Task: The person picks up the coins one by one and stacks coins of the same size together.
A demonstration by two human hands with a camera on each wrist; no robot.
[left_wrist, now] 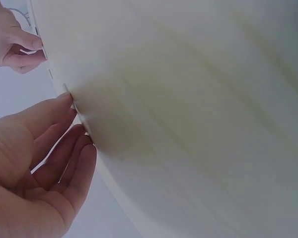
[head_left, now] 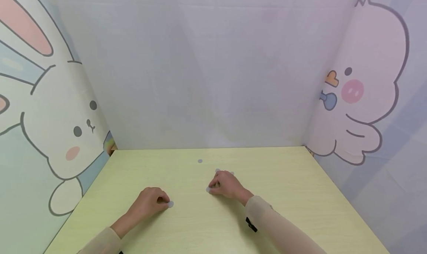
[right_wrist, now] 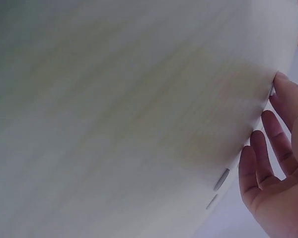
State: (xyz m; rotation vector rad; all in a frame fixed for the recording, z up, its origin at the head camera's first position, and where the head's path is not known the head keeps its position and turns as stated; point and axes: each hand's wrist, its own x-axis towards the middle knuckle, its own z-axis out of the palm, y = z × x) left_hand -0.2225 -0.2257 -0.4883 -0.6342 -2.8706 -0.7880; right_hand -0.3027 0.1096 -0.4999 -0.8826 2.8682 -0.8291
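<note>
On the table (head_left: 300, 194), left hand (head_left: 148, 202) fingers pinching a coin (head_left: 171, 204), right hand (head_left: 225, 184) fingers curled over coins (head_left: 208, 189).

A staged recording booth: a pale wooden table (head_left: 300, 194) walled by cloth printed with a cartoon rabbit (head_left: 60, 135) and chick (head_left: 370, 91).

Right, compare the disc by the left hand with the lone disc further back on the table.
The disc by the left hand is touched by the left hand's fingertips; the lone disc lies untouched, apart from both hands. The first sits near the table's front, the lone one further back. The first looks paler, the lone one greyer. Both are small, round and flat.
</note>
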